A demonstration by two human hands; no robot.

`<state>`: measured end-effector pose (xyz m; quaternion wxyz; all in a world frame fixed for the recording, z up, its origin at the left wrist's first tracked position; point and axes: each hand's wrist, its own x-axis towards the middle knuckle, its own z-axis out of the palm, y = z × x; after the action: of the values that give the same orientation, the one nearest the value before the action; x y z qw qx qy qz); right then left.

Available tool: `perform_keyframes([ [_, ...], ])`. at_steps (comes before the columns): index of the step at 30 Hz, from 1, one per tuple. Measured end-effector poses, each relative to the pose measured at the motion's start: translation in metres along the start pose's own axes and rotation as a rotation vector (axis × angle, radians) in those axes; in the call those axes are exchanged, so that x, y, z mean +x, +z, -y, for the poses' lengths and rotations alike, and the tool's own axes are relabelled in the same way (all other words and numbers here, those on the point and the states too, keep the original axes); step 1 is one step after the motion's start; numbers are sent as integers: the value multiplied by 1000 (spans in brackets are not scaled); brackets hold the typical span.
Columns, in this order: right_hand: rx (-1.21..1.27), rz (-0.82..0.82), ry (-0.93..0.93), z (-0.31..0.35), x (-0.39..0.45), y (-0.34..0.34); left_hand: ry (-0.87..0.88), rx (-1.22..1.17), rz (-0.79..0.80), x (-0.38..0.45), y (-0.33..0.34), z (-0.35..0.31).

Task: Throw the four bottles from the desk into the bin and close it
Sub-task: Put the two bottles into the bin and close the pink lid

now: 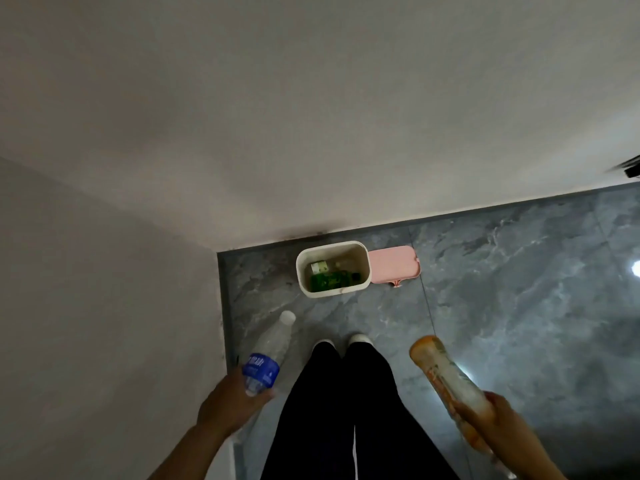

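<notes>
A cream bin [365, 258] stands open on the floor by the wall, straight ahead of my feet. Inside lie a green bottle [329, 280] and a paler bottle [320, 267]. Its pink lid [393, 265] hangs open to the right. My left hand [230, 401] grips the base of a clear water bottle [272, 348] with a blue label and white cap, pointing toward the bin. My right hand [491, 424] holds an orange-and-white bottle [446, 375], its orange end aimed forward. Both bottles are well short of the bin.
Grey marble floor tiles [502, 271] spread to the right. White walls meet in a corner on the left, just behind the bin. My legs in dark trousers [343, 410] and pale shoes [358, 339] stand below the bin. A dark object [632, 169] shows at the right edge.
</notes>
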<state>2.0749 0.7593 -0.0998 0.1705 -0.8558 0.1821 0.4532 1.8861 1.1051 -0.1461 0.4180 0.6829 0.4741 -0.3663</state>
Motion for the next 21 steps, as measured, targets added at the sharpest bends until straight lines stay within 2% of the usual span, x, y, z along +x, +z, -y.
perform_keyframes([
  [5,-60,61,-94,52,72,16,98,239,-104,90,10,-57],
  [10,-88,114,-256,90,162,47,212,449,-119,200,34,-107],
  [13,-159,163,-337,110,213,68,302,675,-199,267,48,-131],
  [16,-242,195,-434,122,259,90,414,857,-255,339,62,-145],
  [21,-365,256,-522,135,305,121,518,963,-308,428,101,-153],
])
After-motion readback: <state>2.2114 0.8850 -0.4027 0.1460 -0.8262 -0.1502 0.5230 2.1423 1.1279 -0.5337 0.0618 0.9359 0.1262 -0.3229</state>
